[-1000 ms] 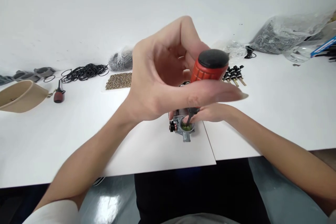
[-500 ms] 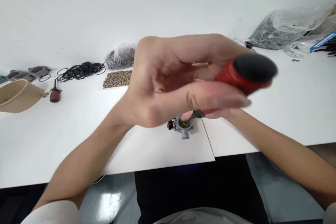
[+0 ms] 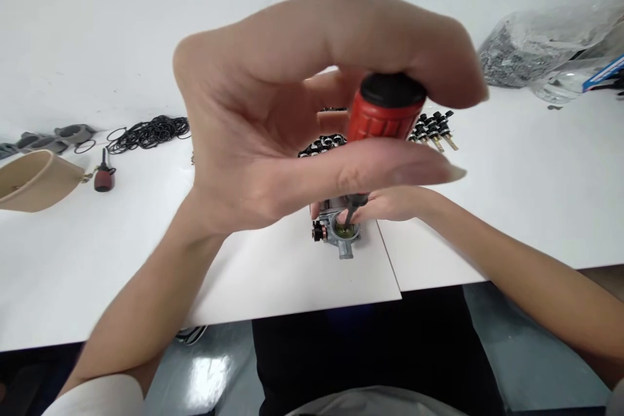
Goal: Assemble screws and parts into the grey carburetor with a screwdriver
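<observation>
Your left hand [image 3: 273,136] is wrapped loosely around the red screwdriver [image 3: 385,114], thumb in front and fingers [image 3: 390,32] curled over its black cap, so the handle is held between them. The tool stands nearly upright, its long axis running down and slightly toward you, with the dark shaft dropping into the round opening of the small grey metal carburettor body [image 3: 341,234] that sits on the white bench [image 3: 268,273] close to its front edge. So the work lies straight below your left hand, in line with the handle.

Your right hand [image 3: 390,205] reaches in from the right and rests against the far side of that metal body, its fingers closed on it to steady it; how firmly, you cannot tell, since the left hand hides part of it. It is the hand nearer the part.

Behind the tool lie a row of black-capped brass screws [image 3: 433,129]. Further left are a heap of black O-rings [image 3: 149,132], a second small red-handled screwdriver [image 3: 104,175] and a tan plastic tray [image 3: 34,179]. At far right sits a clear bag of dark small parts [image 3: 531,45].
</observation>
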Motion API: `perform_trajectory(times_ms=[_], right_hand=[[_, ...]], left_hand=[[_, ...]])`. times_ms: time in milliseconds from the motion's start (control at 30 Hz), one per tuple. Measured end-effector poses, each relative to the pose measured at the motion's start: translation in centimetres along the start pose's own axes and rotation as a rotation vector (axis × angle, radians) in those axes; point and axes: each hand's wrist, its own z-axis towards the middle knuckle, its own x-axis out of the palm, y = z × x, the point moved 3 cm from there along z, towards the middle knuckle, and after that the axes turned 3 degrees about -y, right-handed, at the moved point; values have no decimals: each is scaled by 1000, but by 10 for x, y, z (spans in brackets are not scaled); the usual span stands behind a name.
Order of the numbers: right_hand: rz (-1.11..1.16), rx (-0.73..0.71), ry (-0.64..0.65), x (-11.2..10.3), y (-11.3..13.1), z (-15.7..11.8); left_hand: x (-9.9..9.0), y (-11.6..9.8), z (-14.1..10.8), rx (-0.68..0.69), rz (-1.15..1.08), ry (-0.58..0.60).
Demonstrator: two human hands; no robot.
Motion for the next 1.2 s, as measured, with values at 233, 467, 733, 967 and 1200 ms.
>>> perform_trajectory(times_ms=[233, 467, 733, 967, 1200], right_hand=[[-69, -10, 15, -1, 3, 2], [-136, -19, 25, -1, 7, 0], [-80, -17, 42, 0, 5, 2], [-63, 28, 38, -1, 6, 1], [-92, -5, 3, -1, 8, 0]], left_hand=[[0, 23, -5, -147, -182, -53], [9, 8, -6, -320, -97, -170], [13, 0, 0, -239, -41, -64], [32, -1, 27, -498, -49, -275], [35, -28, 44, -1089, 67, -284]])
